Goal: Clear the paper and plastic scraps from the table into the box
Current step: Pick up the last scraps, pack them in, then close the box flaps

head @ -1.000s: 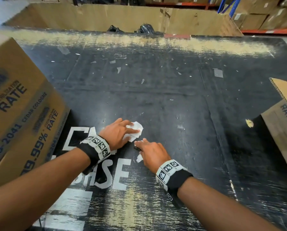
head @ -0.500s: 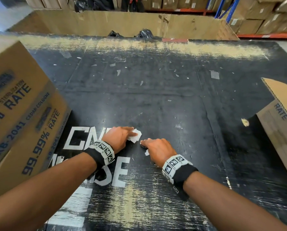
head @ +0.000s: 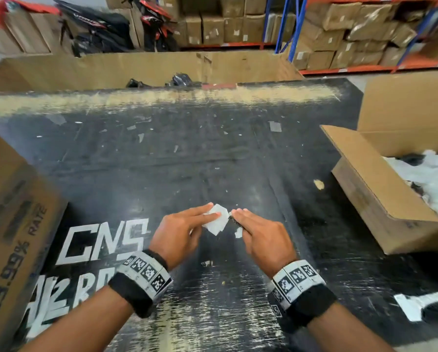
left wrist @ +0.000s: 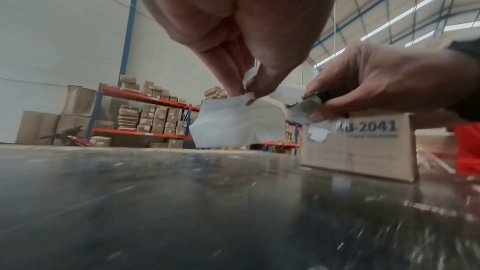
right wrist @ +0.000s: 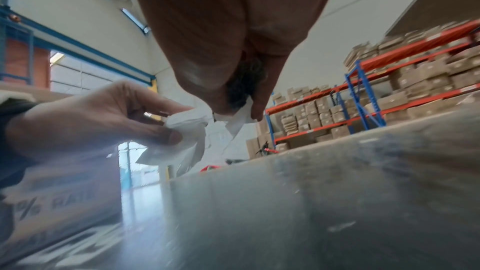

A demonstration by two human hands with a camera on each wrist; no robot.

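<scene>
My left hand [head: 180, 232] pinches a white paper scrap [head: 216, 219] between thumb and fingers, lifted off the black table [head: 213, 161]. The same scrap [left wrist: 239, 122] hangs below the left fingertips in the left wrist view. Beside it, my right hand [head: 258, 235] pinches a small dark scrap with a white bit [head: 238, 232], seen as dark and clear pieces [left wrist: 309, 106] in the left wrist view and under the fingers [right wrist: 241, 118] in the right wrist view. The open cardboard box [head: 380, 199] at the right holds white plastic and paper.
A printed carton [head: 12, 237] stands at the table's left edge. Small scraps [head: 275, 126] dot the far half of the table, and a tan fleck [head: 319, 184] lies near the box. A big cardboard bin [head: 136, 69] stands behind the table.
Both hands have lifted off the table with their scraps. The head view has tilted up and to the right, so the open box now shows.
</scene>
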